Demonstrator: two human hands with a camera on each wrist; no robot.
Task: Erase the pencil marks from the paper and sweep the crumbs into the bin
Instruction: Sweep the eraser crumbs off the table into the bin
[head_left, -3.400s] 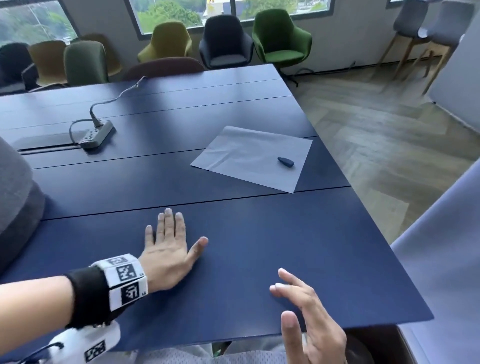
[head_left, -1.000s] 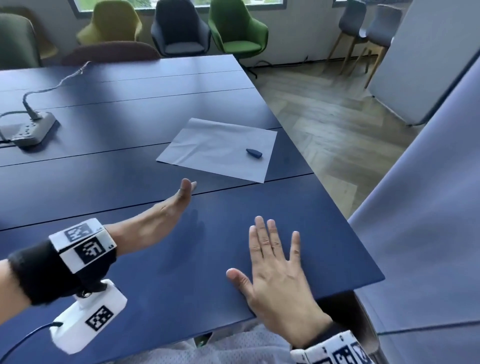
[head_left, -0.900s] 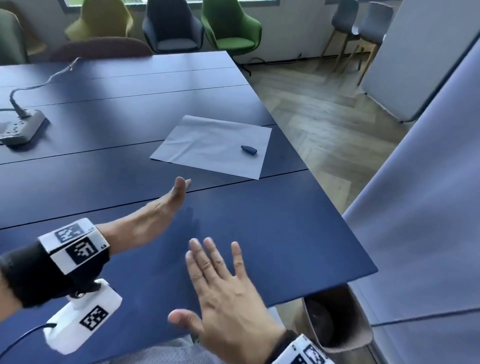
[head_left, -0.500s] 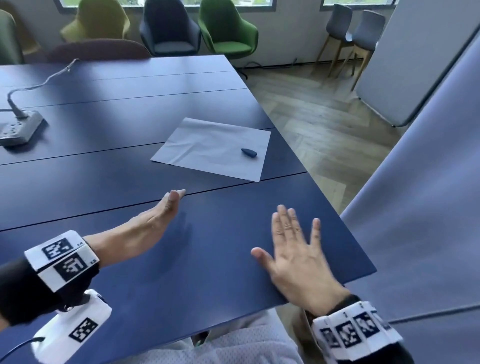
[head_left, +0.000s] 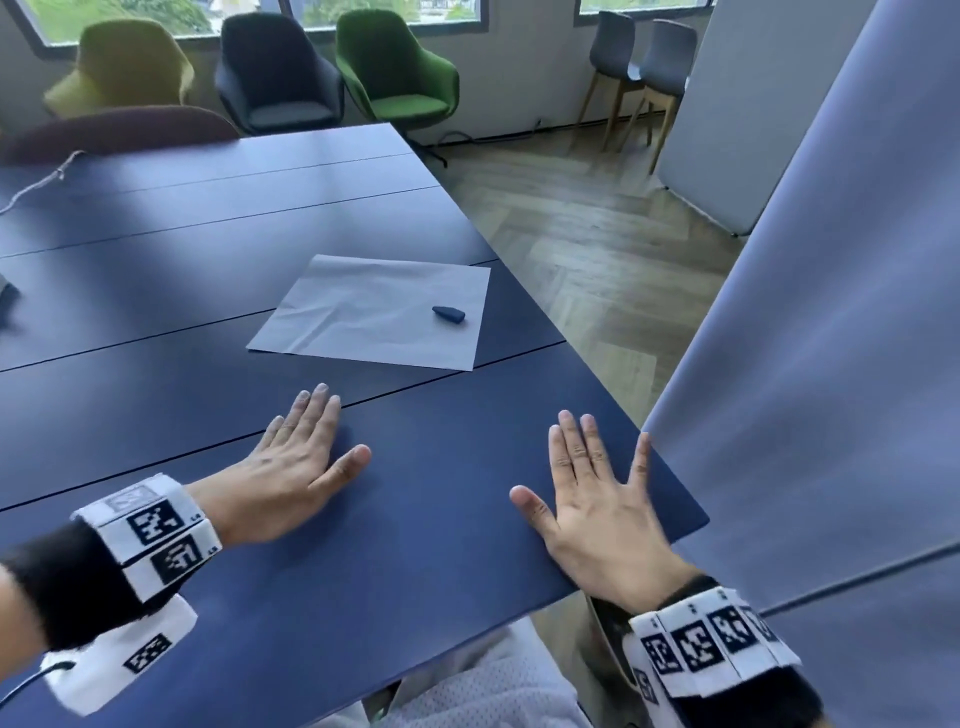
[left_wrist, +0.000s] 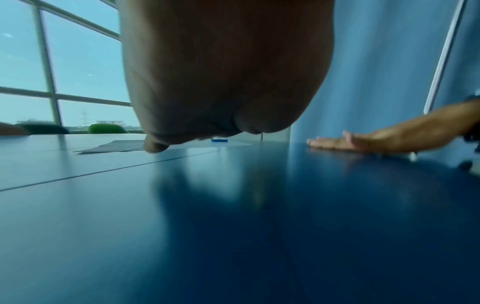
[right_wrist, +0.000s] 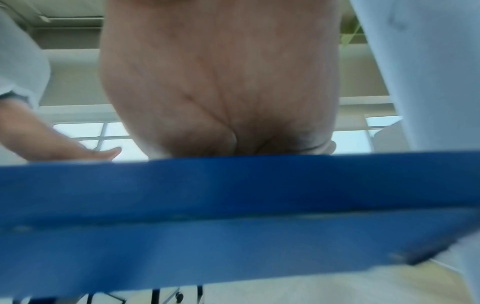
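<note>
Resting flat, fingers spread, both hands — left hand (head_left: 291, 467), right hand (head_left: 597, 499) — hold nothing; eraser (head_left: 449, 313) lies on paper (head_left: 363, 312).

Head view high, looking down; wrist views skim table (head_left: 415, 545).

The left hand (head_left: 291, 467), which stands on its edge half a second earlier, now lies palm down on the table (head_left: 415, 561), fingers straight and together, thumb out. The right hand (head_left: 597, 504) is again spread flat near the table's right corner, after swinging left toward the other hand about a second ago. Three seconds back it hangs raised at the near edge. The bin seen under that corner then is now mostly hidden.
</note>
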